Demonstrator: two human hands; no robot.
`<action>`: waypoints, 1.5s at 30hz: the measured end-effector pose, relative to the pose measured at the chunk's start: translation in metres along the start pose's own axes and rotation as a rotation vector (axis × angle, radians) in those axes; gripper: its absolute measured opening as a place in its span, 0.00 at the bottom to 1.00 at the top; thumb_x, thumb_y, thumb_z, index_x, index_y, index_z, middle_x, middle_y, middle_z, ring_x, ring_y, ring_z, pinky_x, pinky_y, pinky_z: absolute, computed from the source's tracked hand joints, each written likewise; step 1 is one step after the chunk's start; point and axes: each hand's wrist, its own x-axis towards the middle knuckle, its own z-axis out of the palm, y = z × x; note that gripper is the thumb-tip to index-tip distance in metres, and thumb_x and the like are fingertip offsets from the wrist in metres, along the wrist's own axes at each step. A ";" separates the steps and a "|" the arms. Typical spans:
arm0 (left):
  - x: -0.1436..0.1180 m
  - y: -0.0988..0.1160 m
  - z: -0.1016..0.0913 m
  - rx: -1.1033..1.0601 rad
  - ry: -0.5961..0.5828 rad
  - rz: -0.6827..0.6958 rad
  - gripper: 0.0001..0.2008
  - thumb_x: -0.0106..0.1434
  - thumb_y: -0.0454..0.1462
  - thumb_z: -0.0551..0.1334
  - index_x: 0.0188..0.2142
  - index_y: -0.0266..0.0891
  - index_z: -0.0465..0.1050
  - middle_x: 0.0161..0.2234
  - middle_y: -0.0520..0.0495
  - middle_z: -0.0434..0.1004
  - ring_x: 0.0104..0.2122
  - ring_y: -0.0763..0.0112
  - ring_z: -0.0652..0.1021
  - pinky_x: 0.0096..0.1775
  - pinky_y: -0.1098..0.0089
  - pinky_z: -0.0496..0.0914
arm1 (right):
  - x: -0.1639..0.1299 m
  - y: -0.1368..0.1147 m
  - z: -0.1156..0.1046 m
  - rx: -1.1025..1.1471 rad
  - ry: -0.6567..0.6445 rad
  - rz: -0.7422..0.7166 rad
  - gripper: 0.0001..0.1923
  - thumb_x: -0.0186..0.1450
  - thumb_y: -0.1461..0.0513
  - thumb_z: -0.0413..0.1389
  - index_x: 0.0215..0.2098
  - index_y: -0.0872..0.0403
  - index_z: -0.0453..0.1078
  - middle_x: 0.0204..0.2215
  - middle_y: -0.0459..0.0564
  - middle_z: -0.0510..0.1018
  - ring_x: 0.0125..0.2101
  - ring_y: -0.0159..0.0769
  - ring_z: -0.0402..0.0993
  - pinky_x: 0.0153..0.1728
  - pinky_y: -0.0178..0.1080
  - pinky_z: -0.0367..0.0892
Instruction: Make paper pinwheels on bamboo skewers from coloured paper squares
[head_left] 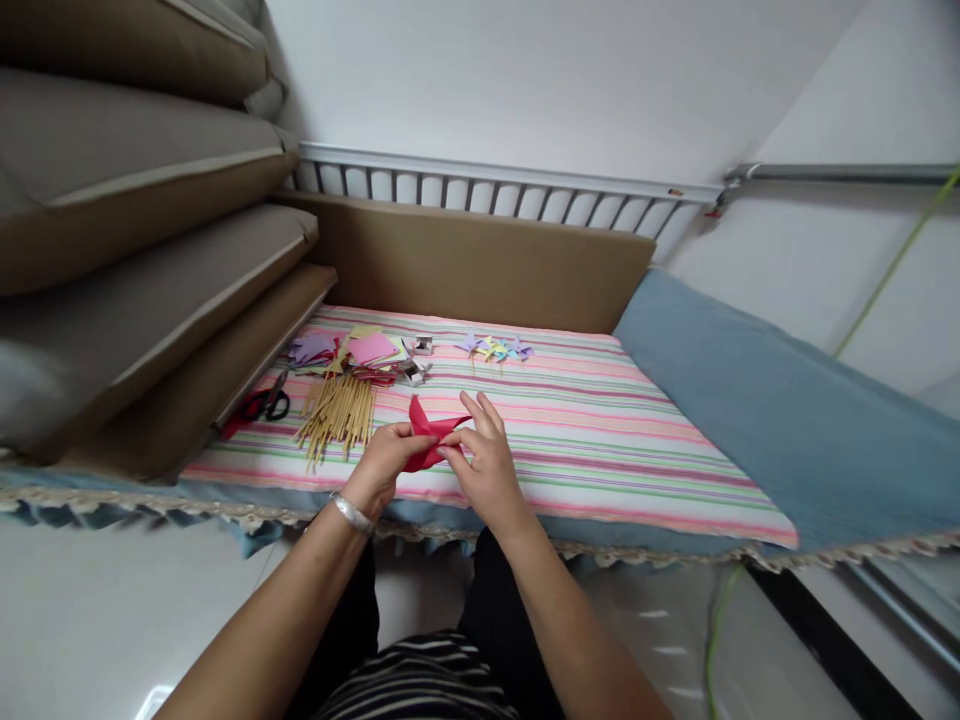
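Between my two hands is a red paper pinwheel (423, 417), its blades curled up, held just above the striped cloth. My left hand (388, 460) pinches its left side between thumb and fingers. On the right side, my right hand (484, 455) pinches near the pinwheel's centre with thumb and index finger, the other fingers raised. Whether a pin sits at the centre is too small to tell. A pile of thin wooden sticks (341, 412) lies just left of my left hand. Beyond it are stacked coloured paper squares (373, 349).
Black-handled scissors (271, 403) lie left of the sticks. Small silvery boxes (415, 372) stand beside the paper. Several small pastel pinwheels (495, 349) lie farther back on the striped cloth (600, 420). Stacked cushions (150, 250) rise at left; a brown panel (480, 260) borders the back.
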 end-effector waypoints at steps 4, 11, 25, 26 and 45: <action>-0.011 0.003 0.001 -0.027 -0.026 0.009 0.11 0.38 0.35 0.71 0.24 0.32 0.77 0.21 0.47 0.77 0.20 0.75 0.74 0.28 0.73 0.67 | -0.003 -0.009 -0.004 -0.009 0.031 0.035 0.02 0.56 0.64 0.60 0.26 0.52 0.71 0.57 0.53 0.64 0.62 0.47 0.47 0.56 0.55 0.52; -0.025 0.012 -0.004 -0.068 -0.020 0.017 0.10 0.38 0.34 0.71 0.23 0.32 0.76 0.21 0.47 0.77 0.21 0.74 0.74 0.28 0.73 0.68 | 0.000 -0.026 -0.004 0.005 0.013 0.044 0.04 0.53 0.67 0.61 0.24 0.52 0.71 0.54 0.54 0.68 0.60 0.47 0.52 0.55 0.54 0.53; -0.041 0.016 -0.020 -0.044 -0.095 0.009 0.12 0.40 0.35 0.72 0.26 0.31 0.77 0.23 0.45 0.78 0.23 0.73 0.75 0.30 0.73 0.67 | 0.005 -0.039 0.002 -0.056 -0.062 0.124 0.06 0.50 0.68 0.62 0.21 0.52 0.71 0.51 0.54 0.71 0.57 0.49 0.57 0.53 0.55 0.55; -0.042 0.017 -0.021 -0.040 -0.109 0.006 0.13 0.39 0.35 0.72 0.26 0.31 0.77 0.24 0.45 0.78 0.23 0.73 0.75 0.30 0.73 0.67 | 0.006 -0.039 0.002 -0.057 -0.064 0.130 0.06 0.50 0.68 0.62 0.21 0.52 0.71 0.50 0.53 0.71 0.56 0.49 0.58 0.53 0.55 0.56; -0.033 0.008 -0.038 -0.132 0.001 0.046 0.08 0.40 0.34 0.71 0.22 0.33 0.76 0.22 0.47 0.78 0.22 0.74 0.74 0.29 0.74 0.65 | 0.007 -0.029 0.011 0.662 -0.016 0.619 0.24 0.51 0.57 0.61 0.46 0.55 0.66 0.41 0.56 0.76 0.43 0.43 0.73 0.43 0.46 0.67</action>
